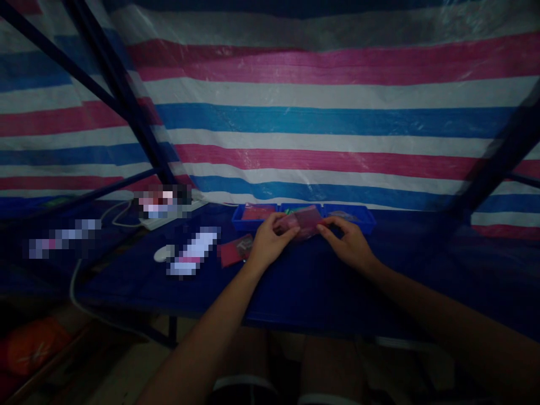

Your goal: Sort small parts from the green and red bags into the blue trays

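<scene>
Between my two hands is a pink, see-through plastic bag, raised just in front of the blue trays. My left hand pinches its left side between thumb and fingers. The right edge of the bag is gripped by the thumb and fingertips of my right hand. Left of my left hand, a second pink bag with something dark and clear at one end lies on the blue table. Behind the hands stand blue trays in a row, with pink bags in the left one.
A round white object lies left on the table near a blurred-out patch. A white power strip with cables sits at the back left. Blue metal posts and a striped plastic sheet stand behind the table.
</scene>
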The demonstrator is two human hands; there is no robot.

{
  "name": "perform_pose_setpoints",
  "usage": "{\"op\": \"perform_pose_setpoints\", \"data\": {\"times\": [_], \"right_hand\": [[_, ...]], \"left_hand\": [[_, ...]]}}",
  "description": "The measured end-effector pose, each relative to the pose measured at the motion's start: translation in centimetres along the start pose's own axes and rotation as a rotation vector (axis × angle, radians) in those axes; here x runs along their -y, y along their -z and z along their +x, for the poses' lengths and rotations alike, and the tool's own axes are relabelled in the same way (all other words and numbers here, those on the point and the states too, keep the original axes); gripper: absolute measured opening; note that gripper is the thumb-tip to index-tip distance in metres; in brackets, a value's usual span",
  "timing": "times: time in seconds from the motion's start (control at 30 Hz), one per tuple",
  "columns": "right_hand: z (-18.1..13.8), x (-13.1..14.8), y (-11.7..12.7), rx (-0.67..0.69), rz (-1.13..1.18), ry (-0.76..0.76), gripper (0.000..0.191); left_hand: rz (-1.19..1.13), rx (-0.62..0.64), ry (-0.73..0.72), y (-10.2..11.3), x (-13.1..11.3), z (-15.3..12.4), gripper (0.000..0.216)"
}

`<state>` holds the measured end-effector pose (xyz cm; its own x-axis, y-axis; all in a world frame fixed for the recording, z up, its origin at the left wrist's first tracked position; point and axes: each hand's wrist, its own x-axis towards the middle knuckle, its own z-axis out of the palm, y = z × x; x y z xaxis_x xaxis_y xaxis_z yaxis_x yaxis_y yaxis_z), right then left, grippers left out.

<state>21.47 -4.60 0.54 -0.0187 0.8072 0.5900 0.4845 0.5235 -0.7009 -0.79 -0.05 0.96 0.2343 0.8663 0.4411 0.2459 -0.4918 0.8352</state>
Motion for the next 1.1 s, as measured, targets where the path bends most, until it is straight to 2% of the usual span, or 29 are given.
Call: {"op": "perform_pose_setpoints", "data": {"times": [0.07,0.1,0.17,0.27,0.37,0.47,0.53,0.6,0.7,0.8,0.9,1.1], "right_hand": [[0.0,-0.4,-0.1,0.027,0.047,-0.056,0.022],[0.0,-0.4,-0.2,0.048,0.059,-0.069,0.023],[-0.1,-0.3,-0.2,0.079,0.046,-0.067,0.023],[-0.3,0.2,-0.2,0.116,-0.026,-0.038,0.024],[-0.4,0.6,-0.2,0.156,-0.069,-0.010,0.026],[-0.4,0.8,-0.2,0.169,-0.085,0.003,0.025],[-0.3,0.8,-0.2,0.164,-0.095,0.005,0.024],[-0.3,0.8,-0.2,0.167,-0.099,0.000,0.024],[-0.3,0.9,-0.2,0.193,-0.095,-0.012,0.024],[-0.4,0.8,-0.3,0.204,-0.101,0.014,0.023],[-0.3,0.4,-0.3,0.178,-0.121,0.053,0.021],[0.1,-0.2,-0.2,0.138,-0.123,0.056,0.018]], "left_hand": [[-0.128,-0.100,0.042,0.8,0.7,0.9,0.046],[-0.119,-0.168,0.065,1.6,1.1,1.5,0.044],[0.038,-0.329,0.112,3.6,1.7,2.7,0.043],[0.418,-0.401,0.081,6.9,2.4,4.3,0.040],[0.657,-0.328,0.048,8.8,2.8,5.3,0.045],[0.816,-0.211,0.029,8.7,3.1,5.5,0.048],[0.902,-0.213,0.036,8.2,3.2,5.1,0.051],[0.958,-0.276,0.015,7.8,3.0,4.5,0.054],[0.970,-0.313,-0.080,7.8,2.5,3.5,0.049],[0.918,-0.138,-0.152,7.9,2.2,2.6,0.037],[0.876,0.025,-0.197,7.8,2.2,2.0,0.038],[0.927,0.042,-0.223,6.9,2.4,1.4,0.037]]}}
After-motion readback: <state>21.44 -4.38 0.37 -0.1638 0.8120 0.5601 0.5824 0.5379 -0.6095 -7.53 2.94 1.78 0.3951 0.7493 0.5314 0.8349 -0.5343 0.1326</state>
